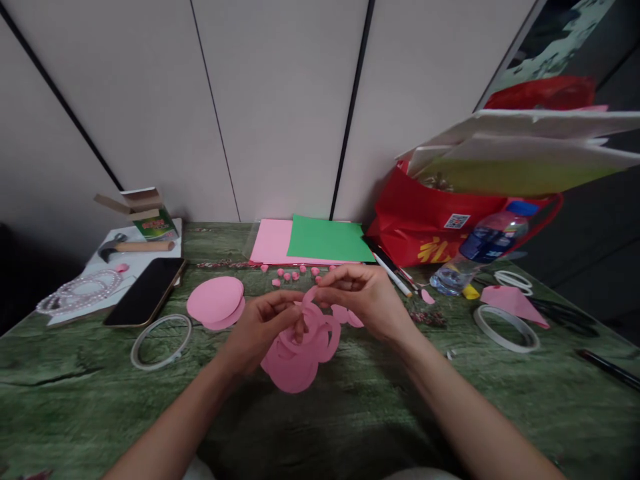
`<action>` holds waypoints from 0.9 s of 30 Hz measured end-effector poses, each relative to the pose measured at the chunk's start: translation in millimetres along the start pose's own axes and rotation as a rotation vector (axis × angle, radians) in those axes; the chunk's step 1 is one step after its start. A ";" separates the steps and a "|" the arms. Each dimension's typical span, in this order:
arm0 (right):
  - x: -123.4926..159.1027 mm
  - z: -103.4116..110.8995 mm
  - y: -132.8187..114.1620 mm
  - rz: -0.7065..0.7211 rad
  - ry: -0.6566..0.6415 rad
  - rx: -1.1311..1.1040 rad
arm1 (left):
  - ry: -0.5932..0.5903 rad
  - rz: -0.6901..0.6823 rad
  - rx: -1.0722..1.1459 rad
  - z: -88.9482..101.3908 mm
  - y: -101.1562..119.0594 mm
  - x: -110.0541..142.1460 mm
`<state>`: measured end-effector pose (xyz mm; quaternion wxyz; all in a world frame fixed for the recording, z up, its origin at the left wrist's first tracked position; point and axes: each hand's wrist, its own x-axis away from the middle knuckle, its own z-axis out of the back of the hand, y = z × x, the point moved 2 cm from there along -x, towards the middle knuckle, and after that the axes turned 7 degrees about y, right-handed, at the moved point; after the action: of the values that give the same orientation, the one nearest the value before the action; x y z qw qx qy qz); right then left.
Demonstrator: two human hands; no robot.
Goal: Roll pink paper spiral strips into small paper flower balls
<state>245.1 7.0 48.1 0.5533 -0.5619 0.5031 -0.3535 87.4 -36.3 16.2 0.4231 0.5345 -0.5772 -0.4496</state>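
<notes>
My left hand (pixel 260 327) and my right hand (pixel 367 300) meet over the middle of the table, fingers closed in a pinch. Between their fingertips is a narrow pink paper strip (pixel 310 295), one end in each hand. Directly beneath lie pink paper pieces (pixel 295 375), some round and some cut into curved strips; whether the held strip joins them is hidden by my fingers. Several small rolled pink paper buds (pixel 287 275) sit just beyond my hands. Left of my left hand is a stack of pink paper circles (pixel 215 300).
At the left are a tape roll (pixel 161 342), a phone (pixel 147 290), a hammer (pixel 143 247), a bead string (pixel 80 293) and an opened box (pixel 155 217). Green paper (pixel 327 239) lies at the back. A red bag (pixel 400 213), water bottle (pixel 480 250), another tape roll (pixel 506 328) and scissors (pixel 565 315) occupy the right.
</notes>
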 end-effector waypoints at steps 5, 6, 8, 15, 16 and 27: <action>0.3 3.4 -3.3 0.032 -0.020 0.048 | -0.072 -0.027 0.035 -2.3 -0.6 -1.0; 0.7 3.8 -4.4 0.046 -0.040 0.065 | -0.077 -0.024 0.026 -2.0 -0.7 -1.2; 1.1 4.4 -6.0 0.067 -0.066 0.085 | -0.079 -0.013 0.002 -0.9 -0.7 -1.5; 0.0 6.1 -5.9 0.063 -0.019 0.076 | -0.009 -0.012 -0.043 1.6 -1.9 -2.5; 0.2 5.7 -6.2 0.062 -0.014 0.074 | -0.002 -0.018 -0.046 1.8 -2.4 -2.6; 1.2 -1.9 -4.5 0.077 -0.023 0.070 | -0.040 -0.054 -0.071 3.4 -0.5 -0.7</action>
<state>244.4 4.9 52.5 0.5914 -0.5265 0.5054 -0.3430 84.2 -35.4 15.0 0.4179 0.5254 -0.5547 -0.4915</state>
